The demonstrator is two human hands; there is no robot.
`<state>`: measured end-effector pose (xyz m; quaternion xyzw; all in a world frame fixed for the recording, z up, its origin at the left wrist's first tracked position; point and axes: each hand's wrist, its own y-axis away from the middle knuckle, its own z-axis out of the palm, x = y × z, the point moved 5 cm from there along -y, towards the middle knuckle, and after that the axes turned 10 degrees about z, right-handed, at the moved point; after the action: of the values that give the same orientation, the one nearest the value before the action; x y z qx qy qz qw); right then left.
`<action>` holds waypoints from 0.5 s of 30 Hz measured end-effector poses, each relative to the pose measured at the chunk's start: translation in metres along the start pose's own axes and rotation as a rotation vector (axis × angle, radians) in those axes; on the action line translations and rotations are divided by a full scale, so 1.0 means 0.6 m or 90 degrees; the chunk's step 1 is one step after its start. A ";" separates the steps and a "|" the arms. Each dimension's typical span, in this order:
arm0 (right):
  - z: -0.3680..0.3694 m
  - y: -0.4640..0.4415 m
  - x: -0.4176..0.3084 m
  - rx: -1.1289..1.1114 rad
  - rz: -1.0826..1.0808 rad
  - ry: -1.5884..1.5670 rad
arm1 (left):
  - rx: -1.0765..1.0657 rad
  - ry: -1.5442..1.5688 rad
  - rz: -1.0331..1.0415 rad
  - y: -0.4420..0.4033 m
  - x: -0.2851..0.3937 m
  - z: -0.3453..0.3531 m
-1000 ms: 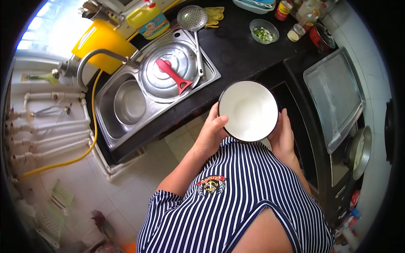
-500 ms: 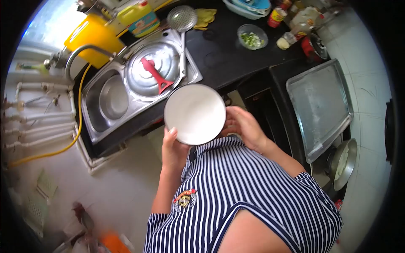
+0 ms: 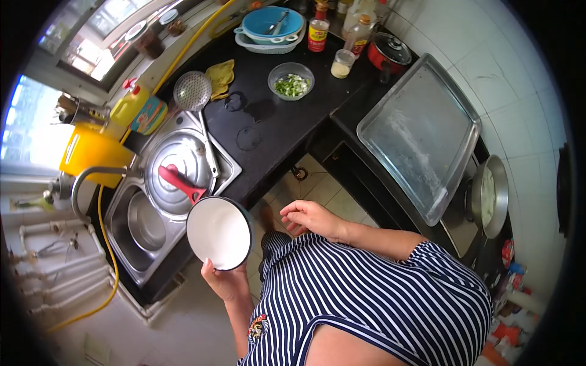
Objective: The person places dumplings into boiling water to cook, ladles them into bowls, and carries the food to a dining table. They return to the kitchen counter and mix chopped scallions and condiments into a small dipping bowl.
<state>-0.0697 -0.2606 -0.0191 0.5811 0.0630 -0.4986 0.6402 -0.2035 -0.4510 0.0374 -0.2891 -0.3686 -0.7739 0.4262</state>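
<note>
A white bowl with a dark rim (image 3: 218, 233) is held by my left hand (image 3: 227, 283), thumb over the near rim and the other fingers hidden beneath. The bowl tilts toward me, and no contents show inside. My right hand (image 3: 314, 220) hangs in front of my body, apart from the bowl, its fingers loosely bent with nothing in them. Just beyond the bowl, a red-handled utensil (image 3: 178, 182) lies on a round metal lid (image 3: 189, 146) over one sink basin. Beside it rests a long-handled skimmer (image 3: 193, 91).
The steel sink (image 3: 131, 268) holds a metal pot (image 3: 146, 227). On the black counter stand a bowl of chopped scallions (image 3: 291, 86), a glass jar (image 3: 342, 63), sauce bottles and a red pot (image 3: 389, 52). At right are a large baking tray (image 3: 421, 134) and a pan (image 3: 497, 195).
My left hand has carried the bowl left, toward the sink. My right hand has come away from the bowl. The view has turned right, showing more of the counter.
</note>
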 end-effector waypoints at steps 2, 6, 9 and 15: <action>-0.004 -0.007 -0.005 0.008 -0.032 -0.007 | -0.014 -0.002 0.037 -0.024 0.013 0.007; -0.001 -0.012 -0.042 0.064 -0.121 0.025 | -0.059 0.012 0.049 -0.085 0.041 0.015; 0.005 -0.006 -0.077 0.115 -0.147 0.015 | -0.105 0.045 0.039 -0.124 0.059 0.020; 0.011 -0.040 -0.089 0.185 -0.202 -0.089 | -0.139 0.081 0.028 -0.188 0.080 0.045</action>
<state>-0.1165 -0.2314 0.0020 0.6139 0.0371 -0.6360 0.4661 -0.3211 -0.4093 0.0525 -0.2926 -0.2478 -0.8165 0.4316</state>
